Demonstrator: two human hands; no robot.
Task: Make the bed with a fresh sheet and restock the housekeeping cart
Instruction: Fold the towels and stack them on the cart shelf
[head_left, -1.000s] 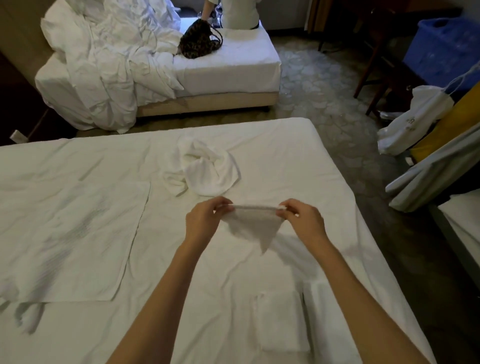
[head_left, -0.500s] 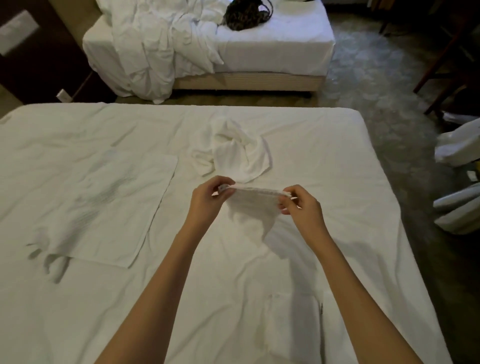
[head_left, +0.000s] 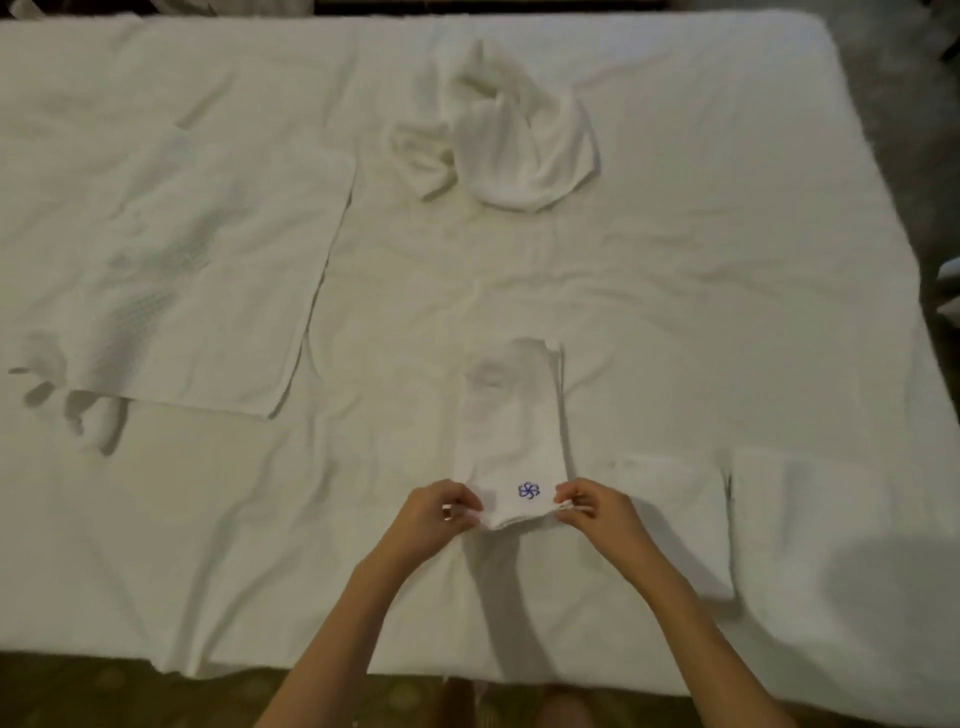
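Where the narrow folded white cloth with a blue flower emblem (head_left: 511, 431) lies on the white-sheeted bed (head_left: 727, 312), left hand (head_left: 434, 517) and right hand (head_left: 597, 512) pinch its near corners, fingers curled.

Bed sheet (head_left: 675, 291): matt white cloth, creased. Flat towel (head_left: 171, 270) far left: waffle-textured cloth; crumpled towel (head_left: 519, 145) far centre: soft ribbed cloth. Near folded cloth (head_left: 511, 436): smooth matt weave, blue stitched emblem (head_left: 529, 490).
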